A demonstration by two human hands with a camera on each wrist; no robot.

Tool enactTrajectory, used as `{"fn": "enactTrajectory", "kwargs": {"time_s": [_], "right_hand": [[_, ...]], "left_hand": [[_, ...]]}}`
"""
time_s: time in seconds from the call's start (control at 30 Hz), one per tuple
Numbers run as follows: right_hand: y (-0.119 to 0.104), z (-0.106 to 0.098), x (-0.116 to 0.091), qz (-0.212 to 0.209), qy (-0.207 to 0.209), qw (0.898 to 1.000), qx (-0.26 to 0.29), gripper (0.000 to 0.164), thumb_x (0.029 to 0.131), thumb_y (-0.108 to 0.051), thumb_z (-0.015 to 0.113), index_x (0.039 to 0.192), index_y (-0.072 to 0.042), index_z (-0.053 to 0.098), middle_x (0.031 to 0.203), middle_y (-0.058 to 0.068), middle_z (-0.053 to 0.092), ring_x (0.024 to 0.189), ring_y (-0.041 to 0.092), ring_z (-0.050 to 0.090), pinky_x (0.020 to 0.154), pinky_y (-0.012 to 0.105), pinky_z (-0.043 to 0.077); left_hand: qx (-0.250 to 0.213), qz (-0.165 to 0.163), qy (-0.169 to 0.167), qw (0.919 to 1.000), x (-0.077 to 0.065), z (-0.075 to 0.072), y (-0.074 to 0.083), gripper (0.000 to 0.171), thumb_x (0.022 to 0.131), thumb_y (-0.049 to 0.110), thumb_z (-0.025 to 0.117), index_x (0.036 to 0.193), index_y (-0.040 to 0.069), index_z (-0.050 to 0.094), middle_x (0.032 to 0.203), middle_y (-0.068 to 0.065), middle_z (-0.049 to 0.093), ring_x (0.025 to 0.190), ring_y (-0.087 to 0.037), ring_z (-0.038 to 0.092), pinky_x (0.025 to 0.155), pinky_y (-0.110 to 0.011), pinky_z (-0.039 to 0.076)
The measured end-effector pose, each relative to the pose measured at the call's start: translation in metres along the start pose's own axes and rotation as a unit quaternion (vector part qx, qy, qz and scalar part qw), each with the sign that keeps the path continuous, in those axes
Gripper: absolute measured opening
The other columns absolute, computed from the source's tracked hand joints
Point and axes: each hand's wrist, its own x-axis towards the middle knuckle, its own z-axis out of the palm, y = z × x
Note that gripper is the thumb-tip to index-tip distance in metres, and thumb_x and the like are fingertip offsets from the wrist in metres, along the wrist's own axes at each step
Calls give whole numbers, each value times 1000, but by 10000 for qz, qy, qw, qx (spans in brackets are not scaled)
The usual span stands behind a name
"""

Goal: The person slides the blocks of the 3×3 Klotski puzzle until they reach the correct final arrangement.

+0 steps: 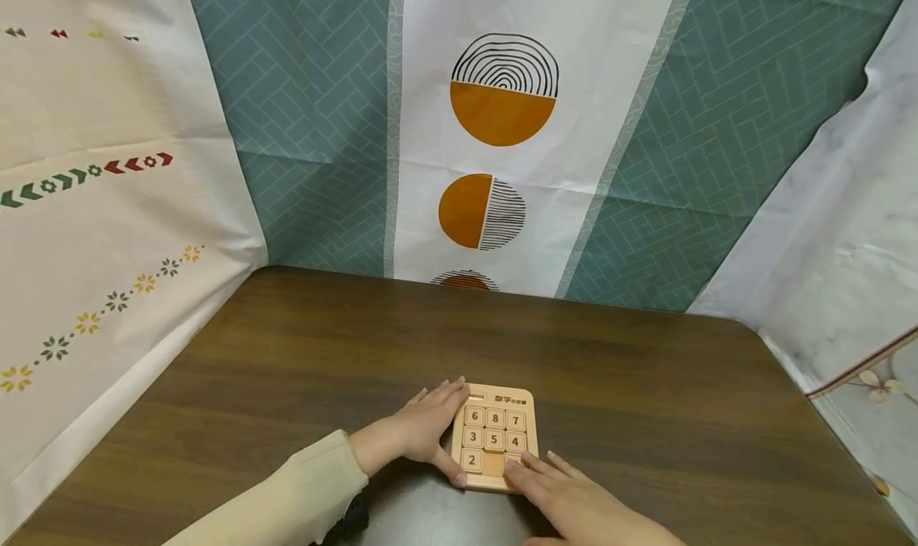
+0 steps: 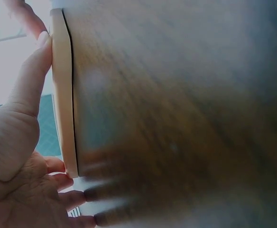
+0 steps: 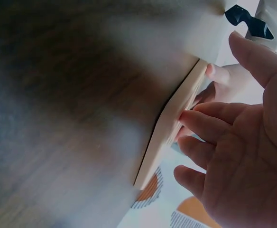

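Note:
A wooden number sliding puzzle (image 1: 494, 440) lies on the brown table. Its top row reads 6, 8, 7 and its middle row 3, 5, 4. In the bottom row a 2 is at the left, a bare slot in the middle, and a tile mostly covered by fingers at the right. My left hand (image 1: 430, 426) holds the board's left side, thumb at the near corner and fingertips at the far one. Fingertips of my right hand (image 1: 566, 494) rest on that bottom right tile. In the right wrist view its fingers (image 3: 202, 124) are loosely extended over the board's edge (image 3: 169, 126).
The dark wood-grain table (image 1: 323, 331) extends around the puzzle. A patterned green and white cloth (image 1: 495, 131) hangs behind it, with pale cloths at both sides. A black device (image 1: 351, 522) is near the left wrist.

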Motion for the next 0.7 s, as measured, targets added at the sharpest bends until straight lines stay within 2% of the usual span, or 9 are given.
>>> {"fn": "enactTrajectory", "kwargs": {"time_s": [0.17,0.33,0.53,0.7], "right_hand": [[0,-3,0,-129,141,9997,-171,71,92,-56,50,142,-6,44,143,9,49,134,27,42,107,46,34],[-8,-8,11,-227,240,9991,-258,69,89,-50,58,142,-7,43,143,6,48,137,26,39,108,45,34],[-19,-8,28,-525,249,9977,-358,66,90,-47,60,141,-9,44,145,5,46,137,26,38,108,47,35],[-22,-5,35,-579,132,9974,-414,64,90,-47,60,141,-10,45,145,4,46,137,24,39,108,45,35]], "left_hand": [[22,-19,-1,10000,1,-1,0,123,58,57,84,150,3,23,158,-13,18,145,-33,20,114,-54,20],[70,-44,3,10000,1,0,-1,123,58,59,83,150,4,23,158,-13,18,145,-32,20,114,-54,20],[15,78,27,10000,0,0,-1,122,59,56,84,149,2,23,157,-14,19,144,-35,21,113,-55,21],[77,132,63,9999,0,0,-1,121,59,55,85,149,2,24,157,-15,20,143,-35,22,113,-55,23]]}}
